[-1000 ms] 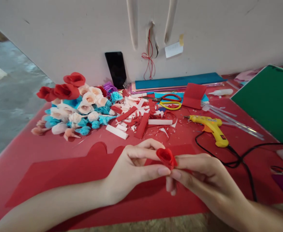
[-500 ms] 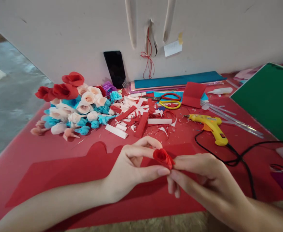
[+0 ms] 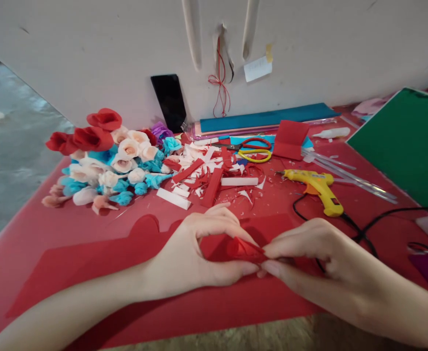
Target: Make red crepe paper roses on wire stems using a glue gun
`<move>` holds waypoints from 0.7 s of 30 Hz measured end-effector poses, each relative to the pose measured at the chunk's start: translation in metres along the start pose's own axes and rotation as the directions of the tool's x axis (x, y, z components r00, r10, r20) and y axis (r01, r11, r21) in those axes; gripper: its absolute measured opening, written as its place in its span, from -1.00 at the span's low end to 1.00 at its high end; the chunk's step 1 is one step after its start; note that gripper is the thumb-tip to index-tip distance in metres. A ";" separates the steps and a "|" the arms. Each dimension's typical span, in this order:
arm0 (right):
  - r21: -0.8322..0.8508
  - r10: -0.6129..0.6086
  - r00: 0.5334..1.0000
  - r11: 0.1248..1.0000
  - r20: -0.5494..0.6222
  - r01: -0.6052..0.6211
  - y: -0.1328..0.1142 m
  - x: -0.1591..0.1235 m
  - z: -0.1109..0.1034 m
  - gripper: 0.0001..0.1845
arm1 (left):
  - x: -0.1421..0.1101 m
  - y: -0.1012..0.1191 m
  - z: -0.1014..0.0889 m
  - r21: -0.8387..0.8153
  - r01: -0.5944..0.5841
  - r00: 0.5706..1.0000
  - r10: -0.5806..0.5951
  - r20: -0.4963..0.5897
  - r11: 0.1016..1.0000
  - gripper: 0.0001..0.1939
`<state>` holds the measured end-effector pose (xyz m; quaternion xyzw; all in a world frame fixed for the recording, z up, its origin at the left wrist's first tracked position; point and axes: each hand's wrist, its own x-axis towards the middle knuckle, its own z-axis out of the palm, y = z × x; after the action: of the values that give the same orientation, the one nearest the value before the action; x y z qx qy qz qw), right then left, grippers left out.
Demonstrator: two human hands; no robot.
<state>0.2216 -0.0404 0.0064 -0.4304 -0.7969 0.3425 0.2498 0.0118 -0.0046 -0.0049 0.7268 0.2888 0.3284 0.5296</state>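
Observation:
A small red paper flower (image 3: 243,247) is held between my two hands, low in the middle of the view. My left hand (image 3: 208,248) curls round it, with the thumb under the petals and the fingers behind. My right hand (image 3: 305,256) pinches the flower's narrow end between thumb and forefinger. Beneath my hands lies red crepe paper (image 3: 96,263), flat on the red table (image 3: 184,317). Beyond them are paper scraps (image 3: 214,170) in red and white, and scissors (image 3: 255,155) with red and yellow handles.
Finished paper flowers (image 3: 118,161) in several colours are heaped at the left. A yellow glue gun (image 3: 318,187) with a black cord lies at the right, near clear glue sticks (image 3: 356,180) and a green board (image 3: 404,151). A phone (image 3: 169,102) leans on the back wall.
The flower has turned so its open top faces less toward me. My left fingers have reached farther over it, and my right hand still pinches its end. The view has shifted slightly.

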 end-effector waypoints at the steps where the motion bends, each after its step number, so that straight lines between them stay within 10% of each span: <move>1: -0.008 0.000 1.000 1.000 -0.003 0.000 0.001 -0.001 0.000 -0.90 | 0.001 0.001 0.000 0.034 -0.022 1.000 0.022 0.003 0.999 -0.87; 21: -0.042 -0.007 0.998 0.999 -0.056 0.005 0.005 0.001 0.002 -0.85 | 0.003 0.001 0.000 0.191 -0.137 0.990 0.143 -0.018 0.972 -0.91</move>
<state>0.2227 -0.0381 0.0013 -0.4426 -0.7978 0.3127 0.2642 0.0142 -0.0026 -0.0030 0.7871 0.2752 0.3475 0.4289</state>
